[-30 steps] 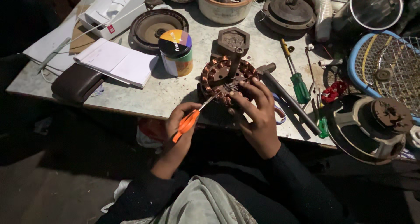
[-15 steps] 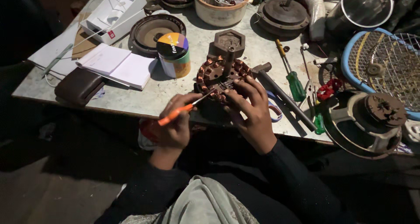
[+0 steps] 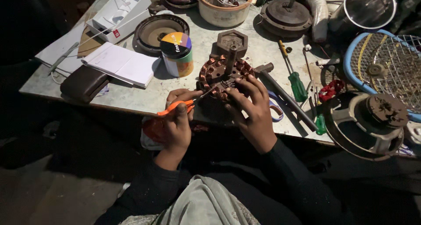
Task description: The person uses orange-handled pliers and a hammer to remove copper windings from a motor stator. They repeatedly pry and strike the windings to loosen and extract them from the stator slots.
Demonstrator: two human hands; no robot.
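A round motor stator (image 3: 221, 71) wound with copper coils stands tilted at the table's near edge, a short shaft sticking up from its middle. My right hand (image 3: 252, 113) grips its right side, fingers spread over the coils. My left hand (image 3: 177, 124) holds an orange-handled tool (image 3: 177, 106), and the tool's thin metal tip reaches to the stator's lower left coils.
Beside the stator stand a multicoloured tin (image 3: 176, 54), a hexagonal metal part (image 3: 232, 40), a green screwdriver (image 3: 294, 78) and a hammer (image 3: 285, 95). A white notebook (image 3: 123, 64) and brown pouch (image 3: 83, 83) lie left. Fan guard (image 3: 386, 67) and motor housing (image 3: 368, 122) sit right.
My left hand has swung the orange-handled tool flatter and brought its tip against the stator's coils. My right hand keeps its grip on the stator.
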